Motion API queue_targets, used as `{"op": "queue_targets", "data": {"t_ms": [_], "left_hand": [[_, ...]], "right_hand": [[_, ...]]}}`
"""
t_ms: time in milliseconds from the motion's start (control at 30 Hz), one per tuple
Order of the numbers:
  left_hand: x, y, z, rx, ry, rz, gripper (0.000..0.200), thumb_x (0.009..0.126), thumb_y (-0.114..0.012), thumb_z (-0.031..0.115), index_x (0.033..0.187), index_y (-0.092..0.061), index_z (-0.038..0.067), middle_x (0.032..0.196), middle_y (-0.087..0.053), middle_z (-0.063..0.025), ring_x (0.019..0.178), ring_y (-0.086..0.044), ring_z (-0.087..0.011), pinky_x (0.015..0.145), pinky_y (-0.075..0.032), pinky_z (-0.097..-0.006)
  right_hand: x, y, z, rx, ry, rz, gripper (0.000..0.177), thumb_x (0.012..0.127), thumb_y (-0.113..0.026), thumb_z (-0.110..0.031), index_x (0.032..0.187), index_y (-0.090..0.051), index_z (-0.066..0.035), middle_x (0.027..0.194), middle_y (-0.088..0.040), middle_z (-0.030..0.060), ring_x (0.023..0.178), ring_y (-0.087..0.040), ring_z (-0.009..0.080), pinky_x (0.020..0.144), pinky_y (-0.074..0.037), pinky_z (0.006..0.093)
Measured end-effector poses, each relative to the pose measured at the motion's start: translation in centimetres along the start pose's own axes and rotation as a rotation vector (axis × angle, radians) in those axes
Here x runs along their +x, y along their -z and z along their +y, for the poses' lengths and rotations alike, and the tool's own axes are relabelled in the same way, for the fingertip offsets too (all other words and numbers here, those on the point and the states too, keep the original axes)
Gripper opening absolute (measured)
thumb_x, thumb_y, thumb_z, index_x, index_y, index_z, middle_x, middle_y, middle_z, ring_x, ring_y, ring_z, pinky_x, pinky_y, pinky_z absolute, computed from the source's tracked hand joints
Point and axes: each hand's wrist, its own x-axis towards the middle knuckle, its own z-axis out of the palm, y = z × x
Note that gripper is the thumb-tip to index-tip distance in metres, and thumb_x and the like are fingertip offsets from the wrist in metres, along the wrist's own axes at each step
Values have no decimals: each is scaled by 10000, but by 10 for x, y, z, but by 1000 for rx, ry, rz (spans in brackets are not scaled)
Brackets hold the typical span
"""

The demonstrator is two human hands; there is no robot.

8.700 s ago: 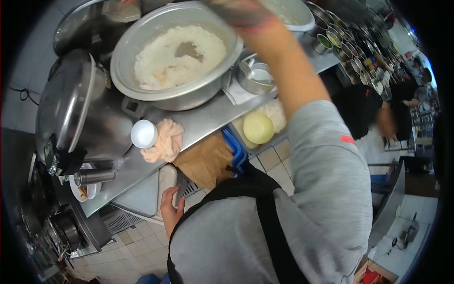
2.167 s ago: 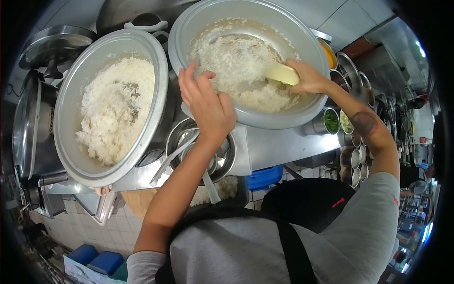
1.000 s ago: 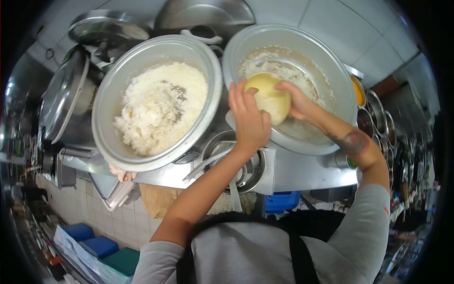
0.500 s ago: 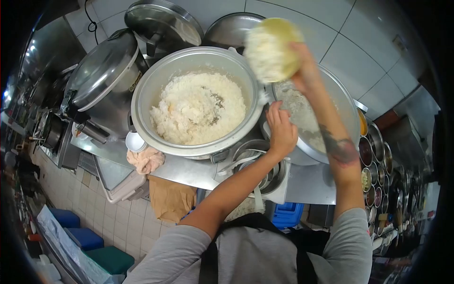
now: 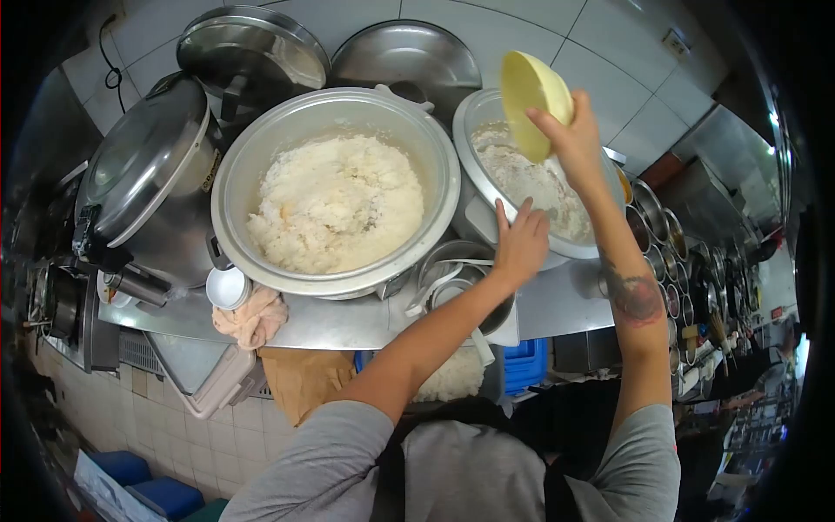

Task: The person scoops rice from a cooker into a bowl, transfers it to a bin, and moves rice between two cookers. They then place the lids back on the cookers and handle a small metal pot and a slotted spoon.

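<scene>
My right hand (image 5: 570, 143) holds a yellow bowl (image 5: 526, 104), tipped on its side above the right-hand pot (image 5: 474, 165). No rice shows in the bowl. My left hand (image 5: 522, 244) lies on the near rim of that pot, fingers extended and apart. Inside this pot, a layer of white rice (image 5: 535, 187) covers the bottom and part of the wall. To the left stands a large round metal pot (image 5: 230, 209) with a big heap of cooked rice (image 5: 344, 204).
A lidded pressure cooker (image 5: 152, 174) stands at the left, and metal lids (image 5: 404, 61) lean on the tiled wall. Near the counter's front edge are a white cup (image 5: 228, 289), a pink cloth (image 5: 252, 317) and a metal container with ladles (image 5: 500, 317). Several small pans line the right.
The yellow bowl, heaped with rice before, now shows none and has moved down over the right pot. Rice in the left pot covers its dark gap more. My left hand stays at the rim.
</scene>
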Motion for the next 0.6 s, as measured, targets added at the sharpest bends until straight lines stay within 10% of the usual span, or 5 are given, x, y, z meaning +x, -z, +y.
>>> {"op": "queue_targets", "data": {"t_ms": [267, 400, 500, 600], "left_hand": [[-1, -27, 54, -236, 128, -50, 272, 806, -595, 265, 966, -611, 45, 1038, -541, -113, 1113, -476, -293, 1041, -179, -609], [16, -7, -1, -136, 186, 90, 151, 816, -587, 239, 785, -629, 97, 859, -582, -38, 927, -538, -252, 996, -235, -550], [50, 32, -58, -93, 278, 35, 346, 866, -554, 213, 590, -589, 8, 626, -550, -144, 702, -563, -332, 1016, -283, -517], [76, 41, -69, 104, 390, 53, 214, 825, -598, 188, 740, -644, -3, 853, -618, -177, 845, -581, -354, 996, -324, -562]], "right_hand": [[23, 52, 69, -104, -146, 64, 606, 679, -760, -369, 1036, -493, 41, 891, -636, 218, 785, -651, 278, 684, -512, 355], [36, 70, 99, -187, -113, -51, 601, 674, -749, -384, 1019, -491, 35, 888, -636, 235, 782, -650, 310, 690, -511, 370], [46, 80, 127, -279, -157, -212, 587, 672, -741, -383, 1009, -493, 29, 889, -636, 243, 782, -648, 335, 702, -511, 383], [57, 69, 173, -299, -129, -322, 569, 664, -742, -351, 1025, -505, 18, 879, -604, 187, 778, -612, 263, 688, -493, 355]]}}
